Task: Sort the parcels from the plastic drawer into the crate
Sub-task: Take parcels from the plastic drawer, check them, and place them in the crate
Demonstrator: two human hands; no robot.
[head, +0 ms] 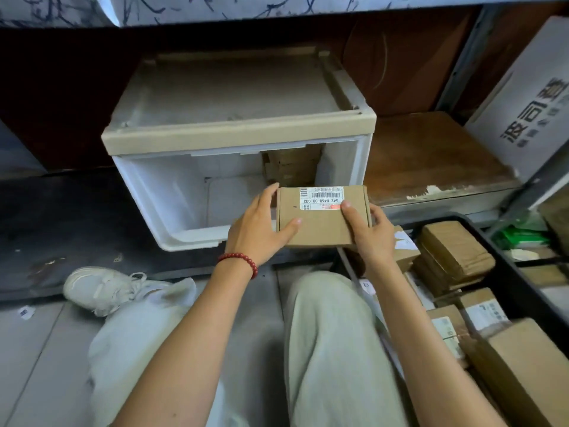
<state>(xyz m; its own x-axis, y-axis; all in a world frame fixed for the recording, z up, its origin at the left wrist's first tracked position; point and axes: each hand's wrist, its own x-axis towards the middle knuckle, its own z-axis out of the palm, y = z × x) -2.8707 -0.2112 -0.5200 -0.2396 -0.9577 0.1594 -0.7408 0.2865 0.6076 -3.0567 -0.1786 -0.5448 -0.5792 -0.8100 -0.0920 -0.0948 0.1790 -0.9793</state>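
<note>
The grey floor (pixel 37 349) bears the plastic drawer (pixel 172 204), a black crate (pixel 508 266) and a dark mat (pixel 61 211).

Drawer (pixel 160 204) centre, far. Parcel stack (pixel 292 164) in its far right corner. Single parcel (pixel 320 223) just near of drawer, between left hand (pixel 257 232) and right hand (pixel 374 235). Crate (pixel 511 272) right, near; parcels (pixel 452 257) inside.

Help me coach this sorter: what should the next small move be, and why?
Probably swing the box to the right and lower it into the crate. The left hand and right hand grip it in front of the open drawer; the crate already holds parcels.
</note>
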